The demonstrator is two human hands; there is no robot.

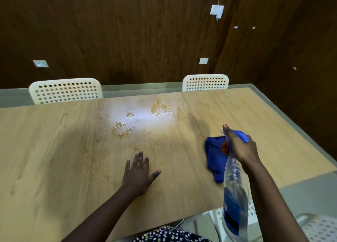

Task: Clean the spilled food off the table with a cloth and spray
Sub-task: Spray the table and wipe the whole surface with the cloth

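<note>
Head view: spray bottle (235, 196) label blurred, unreadable.

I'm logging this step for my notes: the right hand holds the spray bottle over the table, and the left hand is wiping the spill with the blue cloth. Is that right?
Not quite. In the head view the left hand lies flat on the bare table, holding nothing. The blue cloth lies on the table beside the right hand, which does hold the spray bottle. The spill is not yet wiped.

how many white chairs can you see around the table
3: one chair at the far left side, one at the far right, one near the bottom right corner. Others may be hidden.
</note>
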